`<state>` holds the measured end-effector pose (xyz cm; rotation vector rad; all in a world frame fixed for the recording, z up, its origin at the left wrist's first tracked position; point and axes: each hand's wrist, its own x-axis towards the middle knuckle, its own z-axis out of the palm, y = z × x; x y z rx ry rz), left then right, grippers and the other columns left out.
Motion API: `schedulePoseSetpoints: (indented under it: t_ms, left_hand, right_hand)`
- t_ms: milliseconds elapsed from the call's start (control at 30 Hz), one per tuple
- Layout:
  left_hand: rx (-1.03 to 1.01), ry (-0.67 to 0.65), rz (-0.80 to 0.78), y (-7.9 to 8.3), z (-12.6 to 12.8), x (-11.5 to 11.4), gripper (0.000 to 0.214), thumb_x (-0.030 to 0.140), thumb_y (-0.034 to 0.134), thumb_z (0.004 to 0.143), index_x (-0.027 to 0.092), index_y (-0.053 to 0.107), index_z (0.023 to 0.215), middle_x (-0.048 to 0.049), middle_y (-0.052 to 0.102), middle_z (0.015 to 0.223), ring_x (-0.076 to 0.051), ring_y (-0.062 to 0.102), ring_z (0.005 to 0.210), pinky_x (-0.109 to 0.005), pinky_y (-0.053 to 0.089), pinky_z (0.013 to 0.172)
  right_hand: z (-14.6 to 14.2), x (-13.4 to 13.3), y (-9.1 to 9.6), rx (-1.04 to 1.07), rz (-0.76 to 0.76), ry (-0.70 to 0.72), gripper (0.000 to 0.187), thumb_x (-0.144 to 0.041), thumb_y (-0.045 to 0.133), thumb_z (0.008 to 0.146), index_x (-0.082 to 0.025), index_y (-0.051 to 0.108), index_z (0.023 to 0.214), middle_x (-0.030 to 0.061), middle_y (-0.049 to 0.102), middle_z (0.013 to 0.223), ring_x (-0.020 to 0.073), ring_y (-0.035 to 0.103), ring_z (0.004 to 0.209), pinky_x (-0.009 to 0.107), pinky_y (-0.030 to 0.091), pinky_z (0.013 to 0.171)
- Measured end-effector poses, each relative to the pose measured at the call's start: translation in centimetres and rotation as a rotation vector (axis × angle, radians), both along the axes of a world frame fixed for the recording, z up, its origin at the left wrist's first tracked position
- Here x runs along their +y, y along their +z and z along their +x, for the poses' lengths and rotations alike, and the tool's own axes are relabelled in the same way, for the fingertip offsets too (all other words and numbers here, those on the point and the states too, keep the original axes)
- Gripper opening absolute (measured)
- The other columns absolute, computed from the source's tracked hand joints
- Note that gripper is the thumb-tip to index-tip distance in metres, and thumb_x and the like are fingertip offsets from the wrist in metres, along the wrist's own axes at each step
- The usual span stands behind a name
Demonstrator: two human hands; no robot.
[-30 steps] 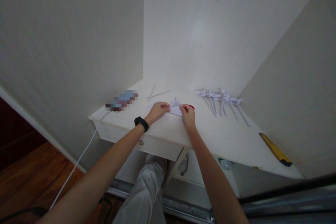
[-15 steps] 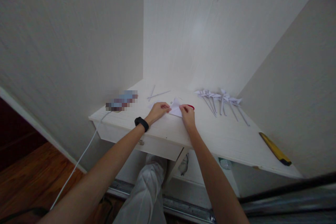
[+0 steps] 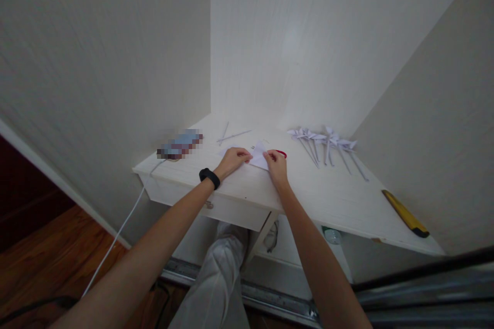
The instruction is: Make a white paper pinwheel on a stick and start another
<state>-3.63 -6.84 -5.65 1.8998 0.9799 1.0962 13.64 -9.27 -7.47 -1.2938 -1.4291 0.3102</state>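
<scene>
A small folded piece of white paper [image 3: 259, 160] is held between my two hands, low over the desk. My left hand [image 3: 236, 160] pinches its left corner, thumb against fingers. On the opposite side, my right hand [image 3: 275, 162] grips the right edge, and its fingers cover part of the sheet. Just behind my right hand a red loop [image 3: 282, 154] shows, mostly hidden. Thin white paper sticks [image 3: 233, 135] lie farther back, beyond my left hand. More white paper [image 3: 227, 150] lies partly behind that hand.
Several paper pinwheels on sticks [image 3: 328, 140] lie along the back right. A yellow and black tool [image 3: 404, 213] rests by the right wall. On the left is a blurred-out device [image 3: 180, 145] with a white cable [image 3: 133, 211]. The desk [image 3: 320, 200] has a drawer in front.
Both hands keep hold of the folded paper in nearly the same place. The whole view has shifted slightly.
</scene>
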Motion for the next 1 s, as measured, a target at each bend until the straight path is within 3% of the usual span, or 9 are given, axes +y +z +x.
schedulePoseSetpoints:
  t_ms: [333,833,1000]
  left_hand:
    - [-0.028,-0.043,0.003,-0.79,0.14,0.39,0.023,0.035,0.064,0.068,0.012,0.067,0.071,-0.0049,0.065,0.067,-0.015,0.056,0.064,-0.027,0.041,0.065]
    - [-0.018,-0.054,-0.037,-0.58,0.31,0.04,0.021,0.026,0.071,0.063,0.011,0.067,0.077,-0.0055,0.068,0.077,-0.014,0.058,0.069,-0.025,0.043,0.067]
    - [-0.046,-0.118,-0.069,-0.84,0.32,0.19,0.026,0.026,0.071,0.063,0.011,0.066,0.084,-0.0050,0.067,0.077,-0.013,0.057,0.067,-0.024,0.042,0.064]
  right_hand:
    - [-0.02,-0.29,0.20,-0.027,0.004,-0.045,0.029,-0.040,0.048,0.077,-0.014,0.063,0.072,0.0034,0.061,0.067,0.0147,0.050,0.063,0.026,0.037,0.062]
    - [0.11,-0.39,0.15,0.001,0.025,-0.055,0.029,-0.039,0.048,0.077,-0.014,0.062,0.071,0.0047,0.062,0.070,0.0161,0.053,0.067,0.027,0.038,0.065]
    - [0.13,-0.28,0.02,0.026,0.017,-0.063,0.029,-0.039,0.048,0.077,-0.014,0.061,0.070,0.0045,0.061,0.070,0.0158,0.052,0.066,0.027,0.038,0.065]
